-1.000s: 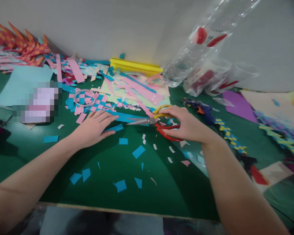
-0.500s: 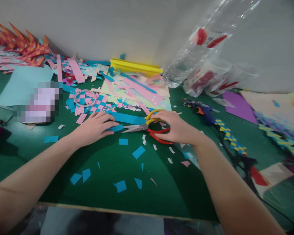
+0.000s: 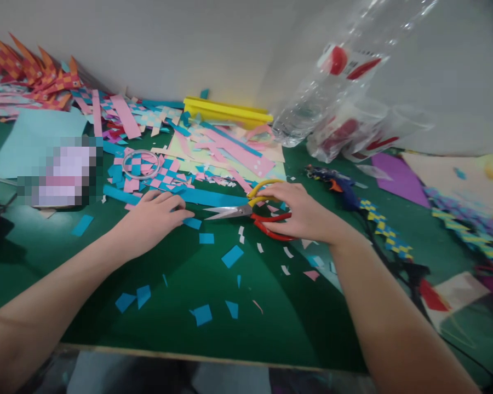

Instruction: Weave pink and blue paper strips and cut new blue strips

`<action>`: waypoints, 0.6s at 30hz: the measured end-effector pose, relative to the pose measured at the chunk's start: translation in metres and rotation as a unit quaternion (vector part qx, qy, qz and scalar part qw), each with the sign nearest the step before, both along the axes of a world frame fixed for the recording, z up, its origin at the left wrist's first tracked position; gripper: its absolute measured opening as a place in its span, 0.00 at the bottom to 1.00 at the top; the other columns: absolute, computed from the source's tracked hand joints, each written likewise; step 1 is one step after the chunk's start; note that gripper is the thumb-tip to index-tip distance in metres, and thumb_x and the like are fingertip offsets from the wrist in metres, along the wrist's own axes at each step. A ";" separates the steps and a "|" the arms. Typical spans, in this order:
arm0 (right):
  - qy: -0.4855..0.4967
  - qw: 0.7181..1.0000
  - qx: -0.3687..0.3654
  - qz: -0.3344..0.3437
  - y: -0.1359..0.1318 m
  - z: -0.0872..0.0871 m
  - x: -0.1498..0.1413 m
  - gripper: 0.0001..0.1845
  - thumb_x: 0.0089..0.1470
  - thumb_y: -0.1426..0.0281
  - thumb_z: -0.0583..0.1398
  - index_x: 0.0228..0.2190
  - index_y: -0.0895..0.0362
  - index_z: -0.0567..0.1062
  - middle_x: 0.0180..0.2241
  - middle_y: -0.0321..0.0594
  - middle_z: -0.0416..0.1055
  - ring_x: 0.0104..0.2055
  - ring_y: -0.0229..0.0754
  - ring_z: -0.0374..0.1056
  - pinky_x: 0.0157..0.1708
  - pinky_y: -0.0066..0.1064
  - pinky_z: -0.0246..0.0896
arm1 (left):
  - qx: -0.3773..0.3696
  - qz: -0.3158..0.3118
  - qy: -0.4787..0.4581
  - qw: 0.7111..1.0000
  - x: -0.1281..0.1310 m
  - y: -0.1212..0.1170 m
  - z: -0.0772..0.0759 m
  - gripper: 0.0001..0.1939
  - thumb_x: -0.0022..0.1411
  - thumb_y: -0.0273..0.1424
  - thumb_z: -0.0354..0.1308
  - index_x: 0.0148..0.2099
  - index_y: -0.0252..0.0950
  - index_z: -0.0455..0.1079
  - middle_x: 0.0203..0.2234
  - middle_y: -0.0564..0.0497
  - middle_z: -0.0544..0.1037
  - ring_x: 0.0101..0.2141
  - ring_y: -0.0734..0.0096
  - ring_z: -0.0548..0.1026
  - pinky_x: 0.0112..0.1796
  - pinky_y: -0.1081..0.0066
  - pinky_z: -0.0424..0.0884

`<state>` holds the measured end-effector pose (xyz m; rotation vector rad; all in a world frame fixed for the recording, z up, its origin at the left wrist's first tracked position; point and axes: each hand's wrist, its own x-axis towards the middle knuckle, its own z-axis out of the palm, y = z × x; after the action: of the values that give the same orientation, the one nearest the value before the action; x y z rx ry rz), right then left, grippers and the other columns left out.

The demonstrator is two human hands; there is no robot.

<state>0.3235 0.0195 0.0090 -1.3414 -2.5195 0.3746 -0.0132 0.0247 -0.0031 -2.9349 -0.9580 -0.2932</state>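
My left hand (image 3: 154,219) is closed, thumb and fingers pinching a blue paper strip (image 3: 192,223) whose short end shows beyond the fingertips. Another blue length (image 3: 121,194) shows on the far side of that hand; whether it is the same strip is hidden. In my right hand (image 3: 302,210) are scissors (image 3: 267,227) with one yellow and one red handle loop, blades slightly apart and pointing left towards the strip's end, not touching it. Behind the blades lies a longer blue strip (image 3: 216,197). Small blue paper pieces (image 3: 232,256) are scattered on the green table (image 3: 168,328) in front.
A phone (image 3: 61,175), blurred out, lies at left on light-blue paper (image 3: 45,128). Paper scraps and a clear ring (image 3: 125,167) sit behind my left hand. Farther back are a yellow folded strip (image 3: 225,112), a plastic bottle (image 3: 308,104) and plastic cups (image 3: 406,131).
The strip's end has dropped slightly and moved left, away from the blades. A blue length now shows left of my left hand. The scissors have shifted slightly right.
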 end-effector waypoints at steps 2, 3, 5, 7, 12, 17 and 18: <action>-0.001 1.000 0.001 0.002 0.000 -0.001 -0.001 0.22 0.48 0.63 0.62 0.46 0.48 0.68 0.51 0.42 0.70 0.57 0.56 0.63 0.53 0.51 0.54 | -0.008 0.006 -0.008 1.000 0.001 -0.001 -0.001 0.17 0.71 0.31 0.43 0.49 0.38 0.73 0.41 0.46 0.75 0.43 0.61 0.72 0.43 0.62 0.63; -0.001 1.000 0.000 0.001 0.000 -0.002 -0.001 0.22 0.47 0.63 0.63 0.46 0.48 0.68 0.50 0.42 0.70 0.56 0.56 0.63 0.53 0.52 0.54 | -0.010 0.008 -0.009 1.000 0.001 0.000 -0.001 0.17 0.71 0.33 0.43 0.49 0.37 0.72 0.40 0.45 0.75 0.43 0.61 0.72 0.42 0.63 0.64; -0.003 1.000 -0.003 -0.001 -0.001 -0.003 -0.003 0.23 0.47 0.63 0.63 0.47 0.48 0.68 0.50 0.43 0.71 0.55 0.56 0.65 0.52 0.52 0.55 | -0.014 0.012 -0.007 1.000 0.003 0.001 -0.002 0.17 0.71 0.34 0.43 0.49 0.37 0.72 0.41 0.45 0.75 0.42 0.61 0.72 0.41 0.64 0.64; -0.005 1.000 -0.007 0.000 -0.002 -0.004 -0.005 0.24 0.47 0.63 0.63 0.48 0.48 0.68 0.50 0.43 0.71 0.55 0.56 0.65 0.53 0.53 0.55 | -0.028 0.015 -0.008 0.999 0.004 0.002 -0.002 0.17 0.71 0.35 0.43 0.50 0.37 0.71 0.40 0.46 0.75 0.42 0.62 0.73 0.40 0.65 0.65; -0.006 1.000 -0.008 0.011 -0.004 -0.004 -0.014 0.25 0.48 0.62 0.63 0.49 0.49 0.67 0.51 0.43 0.70 0.58 0.56 0.62 0.57 0.55 0.51 | -0.089 0.043 -0.052 0.994 0.007 0.005 -0.004 0.16 0.70 0.34 0.46 0.50 0.36 0.71 0.39 0.47 0.77 0.39 0.65 0.74 0.38 0.68 0.68; -0.009 1.000 -0.023 0.019 -0.006 -0.003 -0.021 0.24 0.49 0.60 0.62 0.48 0.49 0.68 0.52 0.44 0.69 0.58 0.57 0.61 0.57 0.56 0.51 | -0.116 0.053 -0.123 0.984 0.010 0.009 -0.012 0.14 0.69 0.33 0.48 0.48 0.37 0.73 0.36 0.48 0.78 0.35 0.68 0.75 0.35 0.70 0.69; -0.010 1.000 -0.024 0.017 -0.006 -0.003 -0.021 0.24 0.49 0.60 0.62 0.48 0.50 0.68 0.52 0.45 0.69 0.58 0.57 0.61 0.57 0.56 0.51 | -0.115 0.053 -0.133 0.983 0.010 0.009 -0.013 0.14 0.69 0.33 0.48 0.48 0.37 0.73 0.36 0.48 0.78 0.35 0.69 0.75 0.35 0.70 0.69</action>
<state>0.3021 0.0140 0.0056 -1.3262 -2.5681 0.4345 -0.0031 0.0341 -0.0159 -3.0896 -1.2567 -0.6226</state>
